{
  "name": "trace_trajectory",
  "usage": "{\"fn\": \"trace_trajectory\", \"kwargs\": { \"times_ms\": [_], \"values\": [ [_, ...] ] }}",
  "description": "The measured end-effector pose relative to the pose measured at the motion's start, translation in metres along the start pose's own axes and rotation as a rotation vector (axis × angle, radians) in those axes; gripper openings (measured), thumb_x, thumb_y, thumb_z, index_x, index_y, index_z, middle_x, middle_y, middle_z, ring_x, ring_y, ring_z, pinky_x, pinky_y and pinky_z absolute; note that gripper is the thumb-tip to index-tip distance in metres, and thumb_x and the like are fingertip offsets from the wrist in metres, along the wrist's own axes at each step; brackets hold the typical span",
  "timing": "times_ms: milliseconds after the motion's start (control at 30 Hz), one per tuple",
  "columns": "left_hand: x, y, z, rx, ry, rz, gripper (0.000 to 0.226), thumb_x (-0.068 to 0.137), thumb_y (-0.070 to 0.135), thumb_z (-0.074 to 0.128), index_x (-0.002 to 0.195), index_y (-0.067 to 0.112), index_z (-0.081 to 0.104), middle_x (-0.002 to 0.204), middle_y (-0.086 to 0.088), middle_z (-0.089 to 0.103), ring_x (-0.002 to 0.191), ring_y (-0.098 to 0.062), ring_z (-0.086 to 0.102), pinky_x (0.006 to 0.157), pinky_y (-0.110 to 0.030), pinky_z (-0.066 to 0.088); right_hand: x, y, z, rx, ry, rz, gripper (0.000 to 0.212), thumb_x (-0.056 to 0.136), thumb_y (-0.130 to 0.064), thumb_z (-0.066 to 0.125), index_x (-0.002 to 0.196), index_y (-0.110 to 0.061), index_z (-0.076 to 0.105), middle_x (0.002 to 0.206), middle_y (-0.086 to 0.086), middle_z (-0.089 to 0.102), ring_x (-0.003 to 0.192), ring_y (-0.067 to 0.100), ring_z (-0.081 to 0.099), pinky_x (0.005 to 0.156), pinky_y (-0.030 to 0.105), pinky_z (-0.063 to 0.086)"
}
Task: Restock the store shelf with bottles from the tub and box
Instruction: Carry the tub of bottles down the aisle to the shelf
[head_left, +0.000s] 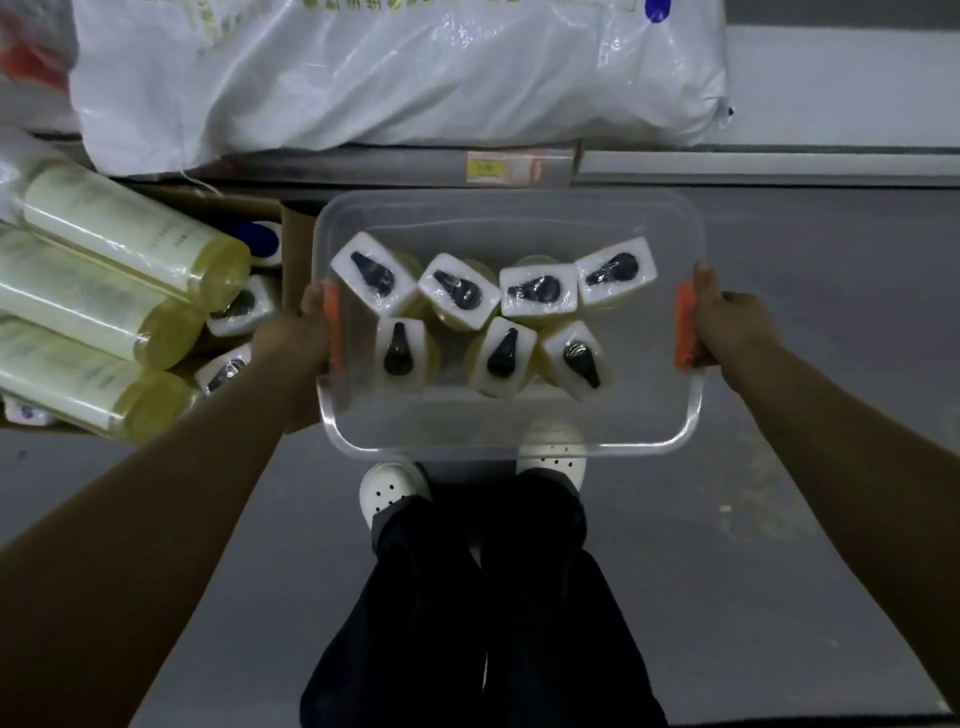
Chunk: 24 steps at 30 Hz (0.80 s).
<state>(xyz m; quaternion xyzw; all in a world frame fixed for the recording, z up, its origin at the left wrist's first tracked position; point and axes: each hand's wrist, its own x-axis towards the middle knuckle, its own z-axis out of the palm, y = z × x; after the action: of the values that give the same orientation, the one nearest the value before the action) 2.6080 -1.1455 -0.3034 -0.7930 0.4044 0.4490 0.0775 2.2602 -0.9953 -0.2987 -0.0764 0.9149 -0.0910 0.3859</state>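
Note:
A clear plastic tub (511, 444) hangs above the floor, in front of my legs. My left hand (298, 343) grips its left orange handle (332, 327) and my right hand (727, 325) grips its right orange handle (684, 330). Several yellow bottles (460, 291) with white caps and black pump heads stand upright inside the tub. To the left, a cardboard box (296, 244) holds more such bottles, with large yellow bottles (135, 228) lying on top of it.
A big white woven sack (395, 73) lies on the low shelf ahead, above a shelf edge with a yellow price tag (511, 166). Grey floor spreads to the right and behind. My feet in white clogs (392, 491) stand under the tub.

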Motion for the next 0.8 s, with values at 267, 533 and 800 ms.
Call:
{"fn": "trace_trajectory", "kwargs": {
  "times_ms": [267,533,800],
  "values": [
    [0.046,0.012,0.027,-0.008,0.018,0.007,0.067,0.098,0.061,0.028,0.117,0.003,0.056,0.103,-0.019,0.061,0.100,-0.035,0.062,0.091,-0.043,0.049,0.048,-0.020,0.022,0.039,0.001,-0.027,0.063,0.092,-0.069,0.033,0.067,-0.017,0.058,0.086,0.017,0.065,0.086,0.037,0.068,0.091,0.045,0.054],
    [0.055,0.004,0.040,-0.012,0.026,0.019,0.062,0.101,0.055,0.028,0.121,0.002,0.054,0.095,-0.015,0.054,0.096,-0.032,0.059,0.077,-0.037,0.043,0.065,-0.007,0.040,0.035,0.004,-0.058,0.064,0.092,-0.068,0.036,0.064,-0.014,0.057,0.084,0.018,0.066,0.088,0.038,0.067,0.090,0.048,0.054],
    [0.024,0.007,0.024,0.061,-0.077,0.121,0.044,0.101,0.042,0.042,0.116,0.005,0.059,0.098,-0.008,0.058,0.085,-0.020,0.056,0.076,-0.031,0.044,0.030,-0.012,0.030,-0.191,-0.021,-0.202,0.044,0.094,-0.031,0.055,0.127,-0.001,0.052,0.132,0.022,0.049,0.118,0.037,0.052,0.100,0.036,0.039]
  ]
}}
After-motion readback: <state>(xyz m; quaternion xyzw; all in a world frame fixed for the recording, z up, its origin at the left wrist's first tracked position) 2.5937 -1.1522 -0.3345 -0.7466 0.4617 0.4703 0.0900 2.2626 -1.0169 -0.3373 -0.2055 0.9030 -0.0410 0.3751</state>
